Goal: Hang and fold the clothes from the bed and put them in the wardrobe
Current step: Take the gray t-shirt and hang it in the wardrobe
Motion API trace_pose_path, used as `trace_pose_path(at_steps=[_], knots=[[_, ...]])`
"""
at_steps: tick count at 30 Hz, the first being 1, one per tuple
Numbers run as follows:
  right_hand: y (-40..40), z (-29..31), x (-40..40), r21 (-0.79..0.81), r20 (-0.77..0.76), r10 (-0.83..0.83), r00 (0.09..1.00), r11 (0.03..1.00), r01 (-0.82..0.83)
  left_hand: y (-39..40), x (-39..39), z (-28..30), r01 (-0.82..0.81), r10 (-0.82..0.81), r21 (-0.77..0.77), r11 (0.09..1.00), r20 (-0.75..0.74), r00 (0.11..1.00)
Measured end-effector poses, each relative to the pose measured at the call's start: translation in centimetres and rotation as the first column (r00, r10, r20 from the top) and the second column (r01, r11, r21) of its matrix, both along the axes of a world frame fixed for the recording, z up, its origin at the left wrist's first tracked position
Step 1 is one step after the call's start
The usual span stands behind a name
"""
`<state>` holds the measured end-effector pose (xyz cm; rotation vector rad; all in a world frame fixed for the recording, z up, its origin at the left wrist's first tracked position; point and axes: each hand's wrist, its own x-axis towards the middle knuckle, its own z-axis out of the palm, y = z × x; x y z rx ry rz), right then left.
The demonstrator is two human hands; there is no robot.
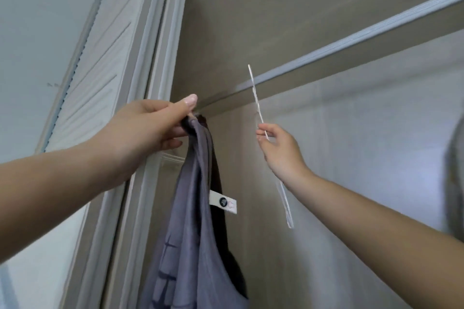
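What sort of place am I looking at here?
Most likely the inside of a built-in wardrobe in a bedroom: a shelf edge runs overhead, a sliding door frame stands at the side, and the left hand holds a grey garment up high.

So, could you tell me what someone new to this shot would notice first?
Two bare arms reach up into the wardrobe. The left hand grips the bunched top of a purple-grey garment just under the shelf edge, its white tag sticking out. To the right, the right hand pinches a thin white strip, seen edge-on.
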<state>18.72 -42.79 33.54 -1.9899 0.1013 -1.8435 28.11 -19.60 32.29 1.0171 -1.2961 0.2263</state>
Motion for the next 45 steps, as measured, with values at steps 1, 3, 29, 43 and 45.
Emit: trace_pose_path(at_steps=[1,3,29,43,45], knots=[[0.3,-1.2,-1.9,-0.008,-0.038,-0.063,0.997,0.998,0.063,-0.3,-0.3,-1.2,0.013,-0.012,0.041,0.999,-0.027,1.0],[1.1,-3.1,-4.9,-0.012,-0.086,-0.148,0.985,0.989,0.147,-1.2,-0.7,-3.4,0.054,-0.046,0.136,0.989,-0.058,0.997],[21.8,-19.5,-24.5,-0.302,-0.593,-0.592,0.546,0.792,0.53,1.2,-2.5,-19.1,-0.496,0.152,0.541,0.679,0.557,0.816],[26.8,-20.1,-24.8,-0.297,-0.645,-0.56,0.52,0.81,0.505,0.3,-1.4,-21.0,-0.417,0.148,0.672,0.612,0.421,0.895],[27.1,-19.6,-24.0,-0.298,-0.655,-0.564,0.503,0.805,0.514,0.0,-1.9,-20.9,-0.405,0.142,0.658,0.635,0.415,0.899]])
